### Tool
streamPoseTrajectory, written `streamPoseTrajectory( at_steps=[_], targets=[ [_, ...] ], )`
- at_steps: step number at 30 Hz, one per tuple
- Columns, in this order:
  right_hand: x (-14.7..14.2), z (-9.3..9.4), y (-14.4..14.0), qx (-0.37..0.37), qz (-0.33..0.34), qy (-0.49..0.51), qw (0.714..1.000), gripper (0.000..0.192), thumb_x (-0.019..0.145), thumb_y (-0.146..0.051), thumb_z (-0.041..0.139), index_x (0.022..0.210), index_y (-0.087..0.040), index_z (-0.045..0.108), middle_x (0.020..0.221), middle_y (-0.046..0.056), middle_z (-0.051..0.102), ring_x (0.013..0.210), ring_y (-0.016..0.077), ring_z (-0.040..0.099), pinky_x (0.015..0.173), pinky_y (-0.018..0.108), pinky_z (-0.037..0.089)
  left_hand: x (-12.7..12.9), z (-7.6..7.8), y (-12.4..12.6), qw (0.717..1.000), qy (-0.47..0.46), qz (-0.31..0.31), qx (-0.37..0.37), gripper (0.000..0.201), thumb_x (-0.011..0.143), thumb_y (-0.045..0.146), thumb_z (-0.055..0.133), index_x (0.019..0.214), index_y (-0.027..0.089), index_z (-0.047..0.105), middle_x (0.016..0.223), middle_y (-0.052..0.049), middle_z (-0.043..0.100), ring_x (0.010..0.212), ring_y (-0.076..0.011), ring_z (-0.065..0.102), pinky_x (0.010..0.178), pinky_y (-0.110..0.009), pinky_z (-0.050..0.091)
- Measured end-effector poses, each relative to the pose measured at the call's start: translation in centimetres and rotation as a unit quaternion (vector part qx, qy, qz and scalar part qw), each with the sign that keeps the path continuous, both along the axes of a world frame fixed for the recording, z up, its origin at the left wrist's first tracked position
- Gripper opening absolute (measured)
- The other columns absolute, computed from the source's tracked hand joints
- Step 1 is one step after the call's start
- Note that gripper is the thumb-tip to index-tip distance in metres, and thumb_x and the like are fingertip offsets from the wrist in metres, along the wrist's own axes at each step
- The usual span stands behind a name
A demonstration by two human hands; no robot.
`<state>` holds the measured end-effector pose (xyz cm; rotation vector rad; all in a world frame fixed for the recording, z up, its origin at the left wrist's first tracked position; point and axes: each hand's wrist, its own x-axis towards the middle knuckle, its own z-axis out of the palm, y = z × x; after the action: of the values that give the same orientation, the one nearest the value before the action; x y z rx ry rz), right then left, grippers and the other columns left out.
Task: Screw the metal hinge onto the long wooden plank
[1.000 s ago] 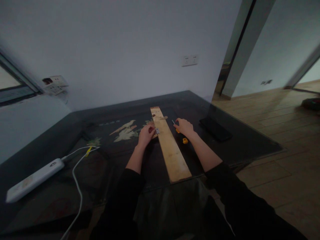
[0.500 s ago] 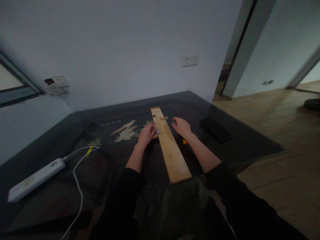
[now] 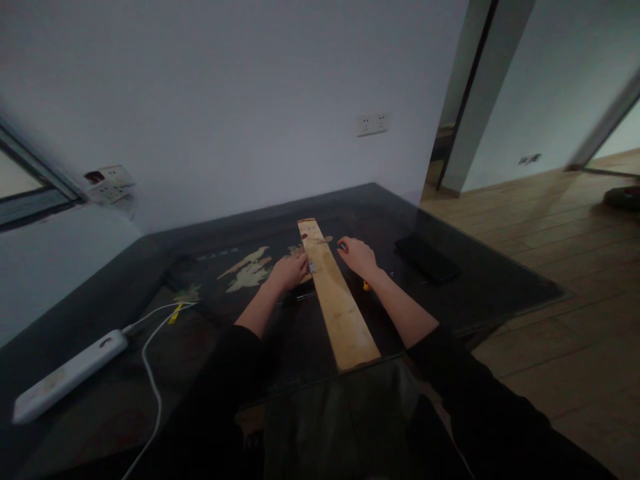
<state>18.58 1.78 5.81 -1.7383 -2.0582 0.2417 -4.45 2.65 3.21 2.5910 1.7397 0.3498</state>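
A long wooden board [image 3: 337, 300] lies lengthwise on the dark table, pointing away from me. At its left edge sits a small silvery metal plate with holes [image 3: 313, 267], perhaps a hinge. My left hand [image 3: 293, 268] is closed, its fingertips pinching this plate against the board's edge. Right of the board, my right hand [image 3: 358, 256] hovers with thumb and index finger pinched around something small. That item is too small to name. Partly under my right forearm lies a small yellow object [image 3: 367, 285]; most of it is hidden.
A black flat object [image 3: 427, 259] rests on the table [image 3: 480, 287] to the right. On the left lie a white power strip [image 3: 70, 377] and its white cable [image 3: 153, 373] with a yellow tag. A wall with sockets [image 3: 373, 124] stands behind the table.
My left forearm has swung outward to the left, and the metal plate sits at a different angle against the board. My right hand remains pinched beside the board. The view has shifted slightly.
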Motion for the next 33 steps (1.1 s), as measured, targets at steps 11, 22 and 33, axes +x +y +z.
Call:
streamPoseTrajectory(
  at_steps=[11, 22, 33],
  targets=[
    [-0.1, -0.1, 0.1, -0.01, -0.006, 0.014, 1.0, 0.031, 0.096, -0.032, 0.05, 0.124, -0.025, 0.059, 0.117, 0.008, 0.069, 0.102, 0.0228, 0.066, 0.084, 0.032, 0.048, 0.2, 0.8, 0.2, 0.995, 0.091, -0.028, 0.039, 0.015, 0.093, 0.024, 0.049, 0.095, 0.022, 0.064, 0.102, -0.013, 0.07, 0.089, -0.0261, 0.068, 0.084, -0.036, 0.043],
    [-0.2, 0.0, -0.2, -0.011, 0.006, 0.02, 1.0, 0.031, 0.095, -0.032, 0.051, 0.123, -0.024, 0.061, 0.114, 0.008, 0.07, 0.1, 0.023, 0.066, 0.083, 0.032, 0.049, 0.3, 1.0, 0.1, 0.987, 0.158, -0.017, 0.028, 0.024, 0.097, 0.027, 0.043, 0.106, 0.021, 0.065, 0.106, -0.015, 0.072, 0.09, -0.0267, 0.069, 0.081, -0.036, 0.045],
    [-0.4, -0.3, 0.0, -0.013, 0.012, 0.037, 0.999, 0.031, 0.093, -0.031, 0.053, 0.121, -0.023, 0.064, 0.11, 0.008, 0.072, 0.097, 0.0234, 0.067, 0.08, 0.033, 0.048, 0.6, -0.3, -1.4, 0.988, -0.005, 0.145, 0.058, 0.043, 0.103, 0.038, 0.027, 0.101, 0.019, 0.065, 0.099, -0.012, 0.073, 0.09, -0.0255, 0.069, 0.078, -0.034, 0.045]
  ],
)
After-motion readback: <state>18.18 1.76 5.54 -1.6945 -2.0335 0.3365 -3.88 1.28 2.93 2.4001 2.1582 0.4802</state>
